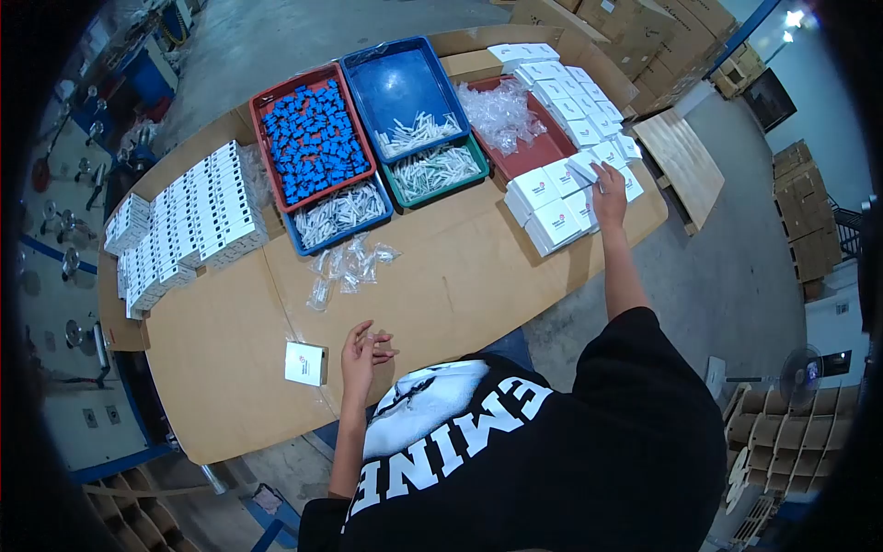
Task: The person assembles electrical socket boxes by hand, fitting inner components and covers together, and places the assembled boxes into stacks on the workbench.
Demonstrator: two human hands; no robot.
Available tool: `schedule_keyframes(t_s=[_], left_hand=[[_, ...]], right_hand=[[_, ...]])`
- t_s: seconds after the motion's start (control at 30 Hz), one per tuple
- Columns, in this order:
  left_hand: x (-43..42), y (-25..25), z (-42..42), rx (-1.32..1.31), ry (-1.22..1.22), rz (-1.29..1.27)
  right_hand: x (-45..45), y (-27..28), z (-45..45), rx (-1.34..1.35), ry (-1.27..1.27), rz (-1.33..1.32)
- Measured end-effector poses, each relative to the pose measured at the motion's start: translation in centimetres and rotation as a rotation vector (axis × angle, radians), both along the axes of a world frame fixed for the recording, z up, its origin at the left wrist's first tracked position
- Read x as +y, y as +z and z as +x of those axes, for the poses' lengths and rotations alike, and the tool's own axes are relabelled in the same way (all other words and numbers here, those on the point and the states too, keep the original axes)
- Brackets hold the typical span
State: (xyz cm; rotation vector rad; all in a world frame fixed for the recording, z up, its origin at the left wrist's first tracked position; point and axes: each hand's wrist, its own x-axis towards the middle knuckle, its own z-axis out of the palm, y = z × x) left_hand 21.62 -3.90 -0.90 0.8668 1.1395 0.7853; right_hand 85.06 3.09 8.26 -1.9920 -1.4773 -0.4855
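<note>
My right hand reaches out to the stacked white boxes at the table's right end. Its fingers are closed on a small white box, which sits slightly tilted on top of the stack. Below it are more white boxes with small printed marks. My left hand hovers at the near edge of the table, fingers apart and holding nothing. To its left, a single white box rests on the brown table.
A red tray of blue parts and a blue tray sit above bins of white sticks. Clear plastic pieces lie mid-table, more fill a red tray. White boxes are stacked left. Cardboard edges the far side.
</note>
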Motion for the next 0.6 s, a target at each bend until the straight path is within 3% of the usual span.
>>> schedule_keyframes(t_s=[0.47, 0.57, 0.6], left_hand=[[-1.1, 1.8, -0.1, 0.035, 0.022, 0.066], [-2.6, 3.5, -0.8, 0.159, 0.165, 0.242], [-3.0, 4.8, -1.2, 0.221, 0.267, 0.245]], right_hand=[[-0.6, -2.3, 1.8, 0.054, 0.023, -0.051], [-0.6, -2.6, 3.0, 0.048, 0.025, -0.094], [-0.7, -2.5, 2.3, 0.022, -0.085, -0.114]])
